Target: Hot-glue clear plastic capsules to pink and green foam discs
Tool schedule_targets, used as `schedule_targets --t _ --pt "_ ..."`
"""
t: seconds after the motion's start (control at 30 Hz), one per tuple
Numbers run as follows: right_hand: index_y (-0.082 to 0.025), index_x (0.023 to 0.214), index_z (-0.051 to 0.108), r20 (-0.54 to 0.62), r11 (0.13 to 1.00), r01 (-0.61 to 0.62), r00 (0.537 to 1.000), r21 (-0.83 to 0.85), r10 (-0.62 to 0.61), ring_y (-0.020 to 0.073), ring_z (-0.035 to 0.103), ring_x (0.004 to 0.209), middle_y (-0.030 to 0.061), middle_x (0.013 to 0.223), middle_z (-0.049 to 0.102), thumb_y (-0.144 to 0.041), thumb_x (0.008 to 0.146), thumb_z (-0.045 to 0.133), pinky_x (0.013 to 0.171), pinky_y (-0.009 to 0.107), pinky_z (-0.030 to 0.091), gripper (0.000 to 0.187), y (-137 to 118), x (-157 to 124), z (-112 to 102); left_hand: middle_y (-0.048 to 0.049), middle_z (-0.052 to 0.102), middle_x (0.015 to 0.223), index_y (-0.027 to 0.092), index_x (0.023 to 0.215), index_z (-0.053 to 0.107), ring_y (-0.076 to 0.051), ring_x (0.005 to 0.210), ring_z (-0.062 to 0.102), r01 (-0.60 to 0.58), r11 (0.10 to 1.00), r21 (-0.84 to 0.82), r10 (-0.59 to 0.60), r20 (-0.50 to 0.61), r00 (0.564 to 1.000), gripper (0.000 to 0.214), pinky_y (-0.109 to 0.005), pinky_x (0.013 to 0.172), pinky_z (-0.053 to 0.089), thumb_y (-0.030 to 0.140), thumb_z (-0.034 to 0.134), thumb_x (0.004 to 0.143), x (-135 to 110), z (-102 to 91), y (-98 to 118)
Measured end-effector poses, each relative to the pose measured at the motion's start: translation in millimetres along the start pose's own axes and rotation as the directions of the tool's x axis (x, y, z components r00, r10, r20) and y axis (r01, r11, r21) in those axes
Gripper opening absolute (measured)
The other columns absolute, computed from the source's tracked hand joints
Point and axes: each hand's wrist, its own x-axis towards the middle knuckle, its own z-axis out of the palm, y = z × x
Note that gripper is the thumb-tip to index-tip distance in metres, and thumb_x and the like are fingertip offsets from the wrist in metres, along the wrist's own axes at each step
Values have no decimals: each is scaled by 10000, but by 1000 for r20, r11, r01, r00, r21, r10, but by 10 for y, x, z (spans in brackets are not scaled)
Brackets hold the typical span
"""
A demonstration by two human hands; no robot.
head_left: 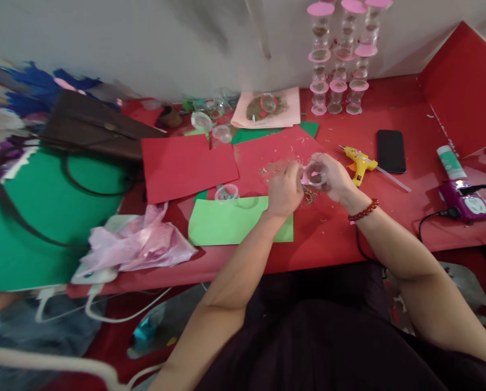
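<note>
My right hand (337,178) is closed round a small clear plastic cup (317,174), its round rim turned up toward me. My left hand (285,189) is closed, its fingertips meeting a small pink piece (305,177) at the cup's left side. Whether that piece is fixed to the cup I cannot tell. Both hands are over red card (275,149) strewn with scraps. Right of the hands lies a yellow hot glue gun (359,163) with a clear glue stick in its back. A clear round lid (226,192) rests left of my left hand.
Stacked clear cups with pink discs (319,54) stand at the back, beside pink paper (289,106) bearing sand. A phone (391,151), a purple power socket (466,202) and cables are on the right. A pink plastic bag (145,241) and a brown bag (92,127) lie left.
</note>
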Motion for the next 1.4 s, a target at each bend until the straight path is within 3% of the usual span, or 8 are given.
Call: schedule_targets --t 0.27,0.47,0.6,0.7,0.8,1.03,1.2,1.4 --pt "-215 626 497 128 999 -51 991 0 51 73 358 386 -10 540 543 -377 929 559 380 225 118 349 -4 16 -33 -55 658 810 243 793 528 -229 824 613 65 976 -210 -79 -59 995 229 -354 801 455 272 533 1020 99 -2 -120" --pt "-207 649 546 175 1000 -29 984 0 28 65 396 431 -11 604 586 -503 911 676 384 223 151 416 -23 -29 -9 -37 711 957 229 916 657 -174 828 621 186 883 -432 -236 -64 970 138 -289 787 458 97 661 873 171 -15 -203" --pt "-209 659 546 100 999 -12 995 34 9 61 389 445 -34 577 562 -571 873 742 381 210 152 464 -36 -12 13 -8 611 713 207 736 628 -151 687 548 196 789 -583 -204 53 978 310 -282 676 409 345 584 1010 160 -59 -125" --pt "-213 679 541 57 1000 -6 998 25 5 64 406 450 -41 571 545 -633 854 760 386 213 172 505 -13 0 32 12 589 676 214 737 604 -137 638 505 163 729 -665 -122 108 987 373 -284 633 376 492 635 983 136 -93 -66" --pt "-219 743 555 45 999 35 998 -14 -35 68 436 482 -47 611 557 -647 845 775 406 215 203 492 45 -19 58 27 528 623 221 690 539 -133 608 449 121 796 -592 -104 63 993 392 -290 625 342 466 667 968 126 -114 -53" --pt "-257 837 552 38 922 351 936 -164 -350 86 461 571 -54 700 564 -604 932 708 499 215 339 392 170 -90 109 -2 471 670 247 716 439 -198 670 448 127 932 -339 -158 -65 985 299 -329 686 300 223 585 975 80 -35 -27" --pt "-238 750 560 35 964 216 976 -154 -213 79 324 469 -49 584 484 -724 947 584 434 237 222 525 105 -64 77 -26 540 758 247 774 454 -219 768 528 115 944 -308 -136 -49 989 243 -339 763 374 205 551 993 95 12 -48" --pt "-234 762 589 49 962 233 972 -145 -228 83 315 460 -50 549 460 -753 918 594 439 246 197 542 48 -70 54 -1 617 831 232 884 556 -136 730 555 218 684 -696 -274 31 961 125 -274 732 438 218 547 1008 185 -27 -116"
